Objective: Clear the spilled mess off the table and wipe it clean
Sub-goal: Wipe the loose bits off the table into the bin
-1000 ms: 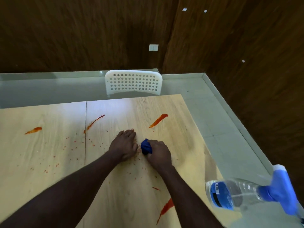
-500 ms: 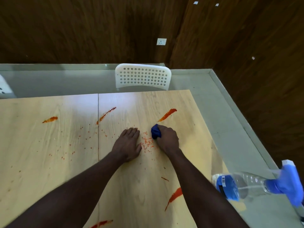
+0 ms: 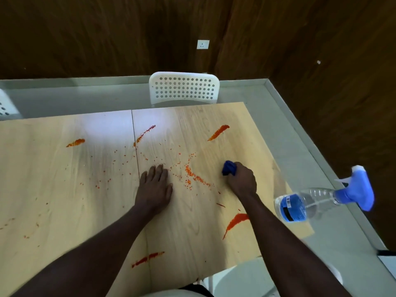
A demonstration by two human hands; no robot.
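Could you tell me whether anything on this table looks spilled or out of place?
Yes: orange-red smears and scattered orange crumbs soil the light wooden table. The clear plastic spray bottle with a blue trigger sits at its right edge.

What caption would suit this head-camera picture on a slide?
Left hand flat on the wooden table, right hand holding a blue cloth beside scattered orange crumbs.

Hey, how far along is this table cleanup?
Early. Some crumbs lie gathered in a line between the hands. The right hand grips the cloth on the table; the left hand lies flat. Left: scattered crumbs, the red streaks, then a wipe.
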